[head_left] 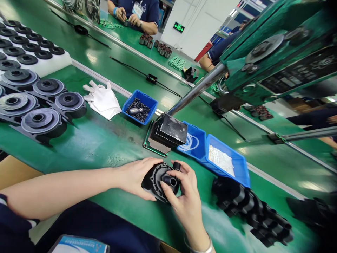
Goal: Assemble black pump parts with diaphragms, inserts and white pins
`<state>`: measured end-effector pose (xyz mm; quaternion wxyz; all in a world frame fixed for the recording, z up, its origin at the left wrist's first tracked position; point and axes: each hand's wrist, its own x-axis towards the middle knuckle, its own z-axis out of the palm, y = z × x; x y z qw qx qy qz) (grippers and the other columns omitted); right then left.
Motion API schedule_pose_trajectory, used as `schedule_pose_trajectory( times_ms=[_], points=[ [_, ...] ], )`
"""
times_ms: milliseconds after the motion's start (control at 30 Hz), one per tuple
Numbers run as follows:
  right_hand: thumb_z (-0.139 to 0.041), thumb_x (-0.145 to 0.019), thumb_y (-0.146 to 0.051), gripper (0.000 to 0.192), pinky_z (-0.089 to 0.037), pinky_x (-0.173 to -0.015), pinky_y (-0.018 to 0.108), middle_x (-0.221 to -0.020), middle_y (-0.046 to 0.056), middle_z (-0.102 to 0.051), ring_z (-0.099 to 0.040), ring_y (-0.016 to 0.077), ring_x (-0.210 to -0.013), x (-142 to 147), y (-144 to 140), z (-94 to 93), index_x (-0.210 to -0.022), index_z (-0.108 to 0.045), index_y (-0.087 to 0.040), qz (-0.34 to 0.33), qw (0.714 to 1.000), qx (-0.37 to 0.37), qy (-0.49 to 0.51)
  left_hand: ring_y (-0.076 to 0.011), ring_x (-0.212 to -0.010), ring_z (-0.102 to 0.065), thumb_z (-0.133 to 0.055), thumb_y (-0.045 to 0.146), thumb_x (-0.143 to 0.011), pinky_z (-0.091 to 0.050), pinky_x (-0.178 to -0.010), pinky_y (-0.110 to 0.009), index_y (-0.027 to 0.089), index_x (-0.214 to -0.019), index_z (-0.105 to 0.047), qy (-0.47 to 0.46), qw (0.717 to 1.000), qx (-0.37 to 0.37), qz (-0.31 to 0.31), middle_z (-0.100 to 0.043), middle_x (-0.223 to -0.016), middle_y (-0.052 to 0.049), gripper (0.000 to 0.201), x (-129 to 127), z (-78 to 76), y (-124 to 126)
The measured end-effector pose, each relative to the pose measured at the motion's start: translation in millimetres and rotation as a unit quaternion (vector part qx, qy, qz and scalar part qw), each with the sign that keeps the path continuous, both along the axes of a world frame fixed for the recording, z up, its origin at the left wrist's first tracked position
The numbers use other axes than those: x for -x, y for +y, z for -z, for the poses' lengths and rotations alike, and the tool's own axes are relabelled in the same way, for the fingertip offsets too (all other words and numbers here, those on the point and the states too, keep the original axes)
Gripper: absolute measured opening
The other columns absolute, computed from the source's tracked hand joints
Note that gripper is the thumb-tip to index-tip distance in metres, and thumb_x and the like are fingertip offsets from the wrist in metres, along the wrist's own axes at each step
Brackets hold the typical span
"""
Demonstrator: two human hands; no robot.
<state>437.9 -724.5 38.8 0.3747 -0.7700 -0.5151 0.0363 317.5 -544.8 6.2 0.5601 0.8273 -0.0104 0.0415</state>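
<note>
Both hands, L (135, 179) & R (184, 195), clasp black pump housing (158, 179) on bench.

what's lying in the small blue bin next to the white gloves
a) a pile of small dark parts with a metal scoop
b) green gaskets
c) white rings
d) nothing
a: the blue bin beside the white gloves holds small dark parts with a metal scoop on top.

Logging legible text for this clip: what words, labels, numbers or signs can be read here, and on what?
None can be read.
Green exit sign on the far wall: lit symbols, too small to read.
Black panel on the green machine: pale lettering, blurred.
Badge on the co-worker opposite: unreadable.
Blue card at the bottom edge: print blurred.
</note>
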Motion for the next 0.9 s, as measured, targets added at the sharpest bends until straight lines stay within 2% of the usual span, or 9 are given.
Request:
schedule_pose_trajectory(
  times_ms=[467, 600, 733, 800, 900],
  points=[
    [-0.069, -0.089, -0.030, 0.022, -0.043, -0.104, 0.053, -0.130, 0.012, -0.048, -0.047, 0.0295, -0.127, -1, -1, 1.5, -0.109, -0.060, -0.025, 0.001, 1.000, 0.006, 0.000, -0.0336, -0.135, -0.047, -0.086, 0.042, -0.063, -0.041, -0.114, -0.048, 0.017, -0.147, -0.029, -0.011, 1.000, -0.005, 0.004, -0.045, -0.147, -0.019, 0.105, 0, 3.0, -1],
    [-0.068, -0.090, -0.032, 0.024, -0.044, -0.103, 0.054, -0.130, 0.012, -0.047, -0.047, 0.0295, -0.126, -1, -1, 2.4, -0.111, -0.058, -0.026, 0.003, 1.000, 0.009, 0.003, -0.0339, -0.137, -0.046, -0.086, 0.039, -0.065, -0.041, -0.114, -0.048, 0.020, -0.151, -0.022, -0.049, 0.999, -0.011, 0.007, -0.042, -0.149, -0.020, 0.109, 1, 3.9, -1],
    [-0.068, -0.089, -0.037, 0.036, -0.048, -0.099, 0.053, -0.131, 0.014, -0.047, -0.048, 0.0303, -0.126, -1, -1, 7.6, -0.119, -0.051, -0.025, 0.022, 0.999, 0.020, 0.033, -0.0324, -0.132, -0.050, -0.084, 0.039, -0.069, -0.045, -0.109, -0.046, 0.024, -0.144, -0.036, -0.090, 0.995, -0.037, 0.030, -0.045, -0.142, -0.017, 0.091, 0, 7.2, -3],
    [-0.068, -0.089, -0.038, 0.041, -0.049, -0.099, 0.052, -0.132, 0.015, -0.047, -0.048, 0.0305, -0.127, -3, -2, 8.8, -0.122, -0.049, -0.025, 0.020, 0.999, 0.029, 0.037, -0.0328, -0.131, -0.050, -0.085, 0.039, -0.069, -0.045, -0.108, -0.046, 0.024, -0.139, -0.042, -0.094, 0.994, -0.044, 0.021, -0.047, -0.138, -0.016, 0.084, -1, 10.3, -5],
    [-0.067, -0.089, -0.042, 0.052, -0.049, -0.104, 0.050, -0.136, 0.016, -0.046, -0.049, 0.0306, -0.129, -12, -3, -1.9, -0.132, -0.045, -0.023, -0.017, 0.998, 0.052, 0.029, -0.0322, -0.127, -0.052, -0.087, 0.036, -0.064, -0.047, -0.107, -0.046, 0.026, -0.137, -0.045, -0.091, 0.995, -0.047, 0.000, -0.051, -0.131, -0.013, 0.085, 0, 10.6, -9]
  ],
)
